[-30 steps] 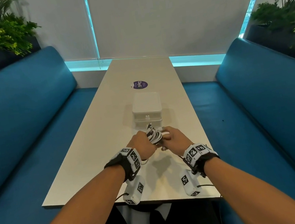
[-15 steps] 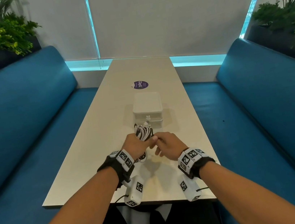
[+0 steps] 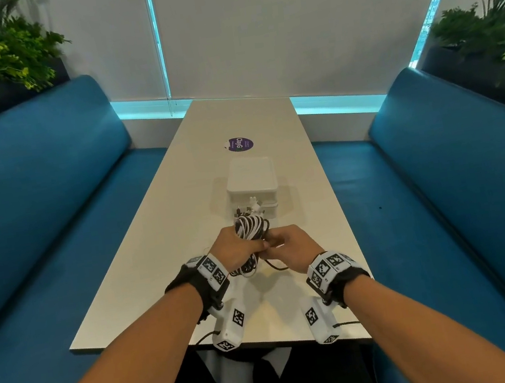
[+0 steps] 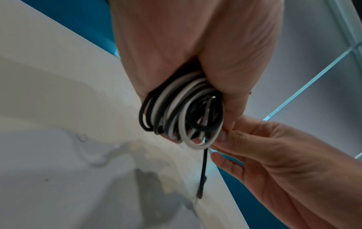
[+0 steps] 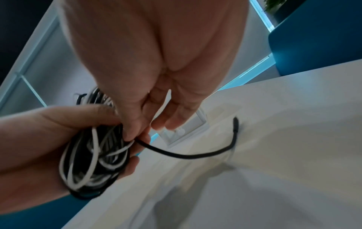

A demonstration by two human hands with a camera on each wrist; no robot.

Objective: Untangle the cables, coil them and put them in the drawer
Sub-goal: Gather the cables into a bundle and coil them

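Both hands on the cable bundle, held above the near end of the table.

The left hand [image 3: 236, 248] has its fingers curled round a coil of black and white cables [image 3: 251, 229]; loops stick out beyond the fist and hang under it. The right hand [image 3: 291, 246], touching the left, pinches a loose black cable end [image 5: 188, 155] between thumb and fingertips just beside the coil. The right wrist view shows this end curving away to a plug tip over the table [image 3: 160, 236]; the head view shows only a short arc of it below the hands. Just beyond the hands stands a white drawer box [image 3: 252, 185], closed as far as the head view shows; farther off, a purple sticker [image 3: 240, 144]. Blue benches [image 3: 35, 202] flank both sides.
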